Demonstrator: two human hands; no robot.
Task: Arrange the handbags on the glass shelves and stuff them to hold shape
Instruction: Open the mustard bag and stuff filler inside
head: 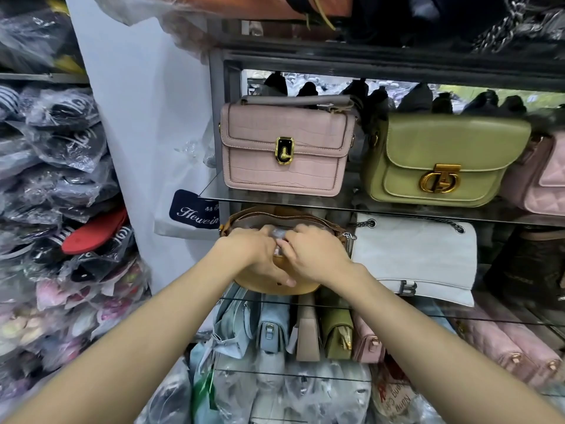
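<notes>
Two bare forearms reach up from the lower corners of the frame and meet at centre, over a tan rounded handbag [275, 270] standing on the middle glass shelf [504, 307]. Its leather is smooth and caramel-brown, with a darker brown strap arching over the open top and a silver zip pull at its right end. Both hands work at the mouth of the bag: the left hand [253, 252] curls over the front, thumb down against the leather, and the right hand [312, 252] pinches a wad of clear plastic stuffing [279, 237] that sits between the two hands in the opening.

Just beside the tan bag, on the right, a white chain-strap bag [412, 258] leans with almost no gap between them. To the left the shelf ends at a grey upright, with a white shopping bag [183, 215] hanging past it. Directly above, the upper glass shelf [275, 199] juts forward over the tan bag, carrying a pink croc-textured bag [284, 154] and an olive green bag [443, 160]. Below, small bags stand packed in a row.
</notes>
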